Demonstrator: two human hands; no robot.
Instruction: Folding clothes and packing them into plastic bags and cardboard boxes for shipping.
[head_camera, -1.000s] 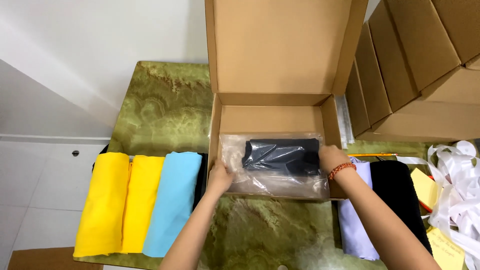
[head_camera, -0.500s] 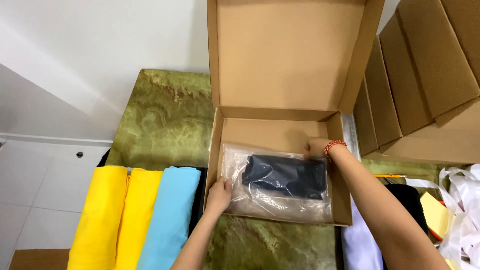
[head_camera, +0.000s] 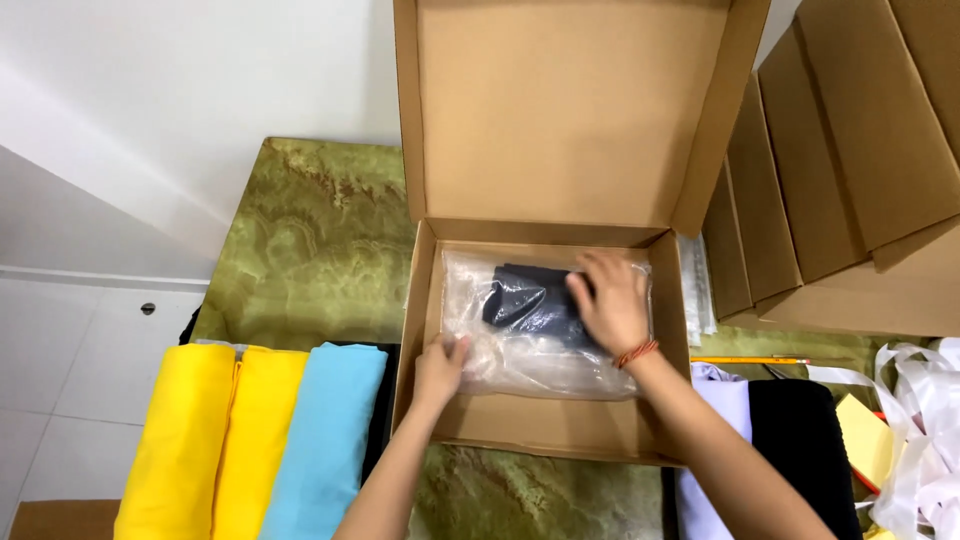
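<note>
Item 1: open cardboard box (head_camera: 540, 425), lid standing upright at the back, sitting on green marbled tabletop (head_camera: 300, 260).
Item 2: clear plastic bag (head_camera: 530, 350) w/ dark folded garment (head_camera: 525, 300) inside, lying flat on the box floor, filling most of it.
Left hand (head_camera: 440, 368): resting at the bag's near-left corner, fingers curling onto the plastic; seems to be pinching the edge, but grip is partly hidden, so can't tell for sure.
Right hand (head_camera: 608, 300): lying flat on top of the bag over the garment's right part, fingers spread, pressing down, not clamping anything. Red cord bracelet (head_camera: 636, 352) on the wrist.
Left of box: rolled fabrics side by side, two yellow rolls (head_camera: 215, 440) and a light blue roll (head_camera: 325, 435), the blue one just beside the box wall.
Right of box: white fabric (head_camera: 712, 430) and black fabric (head_camera: 800, 450), a pencil (head_camera: 745, 360), white plastic strips (head_camera: 920, 440) at frame edge.
Back right: stack of flat cardboard boxes (head_camera: 850, 170) leaning in a row.
</note>
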